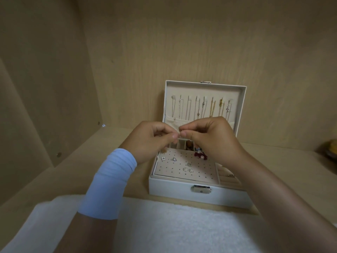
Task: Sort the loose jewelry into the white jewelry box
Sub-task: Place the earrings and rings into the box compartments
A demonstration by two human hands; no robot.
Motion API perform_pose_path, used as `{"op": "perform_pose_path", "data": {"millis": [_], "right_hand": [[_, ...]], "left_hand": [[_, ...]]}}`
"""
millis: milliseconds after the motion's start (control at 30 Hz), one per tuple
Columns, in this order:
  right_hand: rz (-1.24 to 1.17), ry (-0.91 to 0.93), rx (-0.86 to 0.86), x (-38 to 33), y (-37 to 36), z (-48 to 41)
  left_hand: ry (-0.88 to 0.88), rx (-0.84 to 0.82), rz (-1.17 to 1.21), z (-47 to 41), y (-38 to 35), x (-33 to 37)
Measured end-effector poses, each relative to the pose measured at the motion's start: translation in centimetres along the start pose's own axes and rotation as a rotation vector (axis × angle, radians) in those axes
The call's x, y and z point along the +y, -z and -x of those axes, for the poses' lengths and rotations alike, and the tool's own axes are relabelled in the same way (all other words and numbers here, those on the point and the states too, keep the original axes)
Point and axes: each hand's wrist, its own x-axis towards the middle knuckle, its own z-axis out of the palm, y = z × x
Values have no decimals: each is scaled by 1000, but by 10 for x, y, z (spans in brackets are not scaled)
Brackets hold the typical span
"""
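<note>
Left hand [152,137] and right hand [209,136] pinch one tiny piece [180,132] over jewelry box [182,190]; keep grip firm, lower slowly.

Setting: domestic storage, the inside of a wardrobe or cupboard compartment in a home.

Evidence:
- white jewelry box [198,196], lid open, standing on a pale wood-grain shelf [82,161]
- matching laminate back panel [182,42] directly behind the box
- matching side panel [45,79] to the left of the box, bearing round metal fittings [58,154]
- necklaces [211,108] hung in the box lid
- white fleecy cloth [173,225] laid just in front of the box
- dark rounded object [330,150], unidentifiable, far right of the box
</note>
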Motion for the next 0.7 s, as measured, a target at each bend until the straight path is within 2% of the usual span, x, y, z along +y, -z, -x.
{"op": "perform_pose_path", "data": {"millis": [167,267,400,700], "right_hand": [[339,12,-183,-2,-12,8],[507,49,-255,-8,-26,16],[643,143,-230,-10,-42,21],[823,327,-158,-10,-52,23]], "left_hand": [[141,42,-355,4,17,-17],[203,-13,-332,6,20,-22],[298,-121,-286,5,16,-25],[301,-115,-270,7,17,-23]]}}
